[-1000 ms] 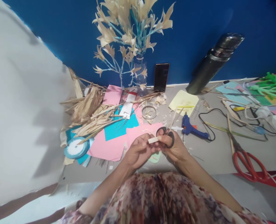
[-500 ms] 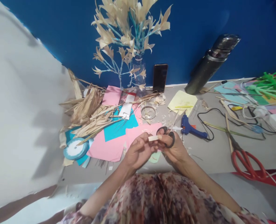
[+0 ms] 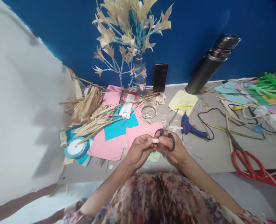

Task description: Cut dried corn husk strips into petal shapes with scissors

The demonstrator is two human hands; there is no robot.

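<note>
Between both hands is a small cream strip (image 3: pixel 155 140), perhaps corn husk or paper. My left hand (image 3: pixel 138 152) pinches its left end between thumb and fingers. The thumb and fingers of my right hand (image 3: pixel 177 151) are closed on the other end. Black-handled scissors (image 3: pixel 173 143) hang on my right hand, with a finger loop around its fingers and the blades pointing away, slightly apart. Both hands are just above pink paper (image 3: pixel 142 132) and a pale green paper piece (image 3: pixel 154 156). A blue glue gun (image 3: pixel 191 128) lies just beyond my right hand.
Dried husks (image 3: pixel 85 105) and a ribbon spool (image 3: pixel 76 147) lie at left. Behind stand husk flowers (image 3: pixel 128 37) in a clear bottle, a phone (image 3: pixel 160 77) and a dark flask (image 3: pixel 208 67). Yellow paper (image 3: pixel 183 100), a tape roll (image 3: pixel 148 112) and red-handled scissors (image 3: pixel 247 165) are also on the table.
My left thumb has come down onto the strip's left end, which was more exposed before. The strip has shifted slightly right, and the scissors have turned a little in my right hand.
</note>
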